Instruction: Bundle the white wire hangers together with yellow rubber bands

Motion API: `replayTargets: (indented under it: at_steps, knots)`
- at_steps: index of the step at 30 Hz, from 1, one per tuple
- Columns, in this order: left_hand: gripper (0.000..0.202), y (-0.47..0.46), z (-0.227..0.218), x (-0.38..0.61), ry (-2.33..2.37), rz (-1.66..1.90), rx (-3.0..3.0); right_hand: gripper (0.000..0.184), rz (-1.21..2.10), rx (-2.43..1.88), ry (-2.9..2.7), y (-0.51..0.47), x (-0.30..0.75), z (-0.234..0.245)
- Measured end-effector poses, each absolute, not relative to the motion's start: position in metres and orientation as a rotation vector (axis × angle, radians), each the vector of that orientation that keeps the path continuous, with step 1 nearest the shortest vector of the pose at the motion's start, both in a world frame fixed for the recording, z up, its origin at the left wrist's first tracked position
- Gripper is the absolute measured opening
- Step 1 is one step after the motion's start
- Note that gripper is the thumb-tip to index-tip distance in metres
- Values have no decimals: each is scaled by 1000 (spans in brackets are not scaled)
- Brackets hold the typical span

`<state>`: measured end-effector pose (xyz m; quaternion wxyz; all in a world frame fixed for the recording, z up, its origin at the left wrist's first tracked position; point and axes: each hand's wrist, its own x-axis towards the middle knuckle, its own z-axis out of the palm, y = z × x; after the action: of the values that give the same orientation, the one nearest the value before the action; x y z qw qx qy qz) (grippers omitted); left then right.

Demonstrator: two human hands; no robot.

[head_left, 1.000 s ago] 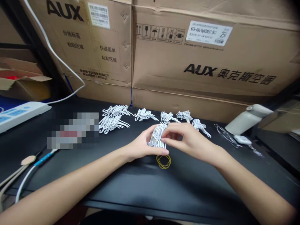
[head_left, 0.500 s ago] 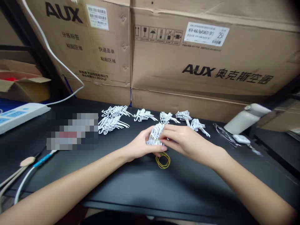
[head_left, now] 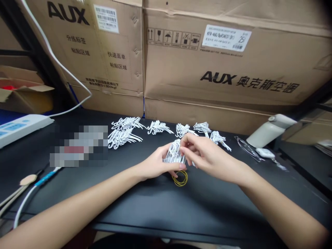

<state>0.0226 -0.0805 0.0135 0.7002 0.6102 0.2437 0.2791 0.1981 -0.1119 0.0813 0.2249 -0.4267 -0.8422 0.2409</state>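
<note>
A bunch of white hooks (head_left: 172,156) sits in the L hand (head_left: 159,164), btwn its thumb and fingers, up above the table (head_left: 160,207). The L hand is closed around the bunch, w/ the thumb along the near side. The R hand (head_left: 204,157) is right next to it, fingers bent in and fingertips (head_left: 183,150) at the R side of the bunch. A small white bit shows under the R hand – can't tell if the R hand is pinching a hook or just touching.

Just below the L thumb, on the near side of the hands, some yellow rubber bands (head_left: 186,178) lie in loops on the table.

Past the hands, more white hooks lie in piles. Two piles, one front (head_left: 123,137) and one back (head_left: 126,122), are off to the L of the hands. A third pile (head_left: 158,127) is behind the L hand, a fourth pile (head_left: 184,130) is behind the bunch, and two more, a back one (head_left: 201,127) and a near one (head_left: 218,137), are just past the R hand.

Well to the R of the R hand: clear glasses (head_left: 246,149), a little white case (head_left: 265,153) w/ a strap, and a pale bottle (head_left: 266,134), tipped in view. Well to the L of the L hand: a blurred-out thing (head_left: 81,147) and a white power strip (head_left: 24,128). Behind it all – big brown AUX boxes (head_left: 220,60).
</note>
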Motion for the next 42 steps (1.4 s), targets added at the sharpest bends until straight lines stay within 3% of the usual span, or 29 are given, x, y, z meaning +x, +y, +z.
replayTargets:
  at_steps: [5,14,25,29,34,38,42]
  knots:
    - [37,-81,16,24,507,524,1361,10,777,-1165,-2353,-106,202,81]
    - [33,-83,23,18,524,355,1438,13,286,-1109,-2215,-105,196,76]
    - [58,-75,21,15,691,724,1641,23,947,-1281,-1553,-58,210,44]
    - [53,-73,20,14,727,869,1699,22,1261,-1218,-1228,-56,207,39]
    - [50,-69,19,14,749,913,1619,8,1629,-1102,-969,-53,205,36]
    - [46,-66,20,14,788,977,1447,4,1678,-1053,-912,-55,205,39]
    - [28,-61,20,13,743,965,1166,6,1603,-1049,-1092,-55,207,39]
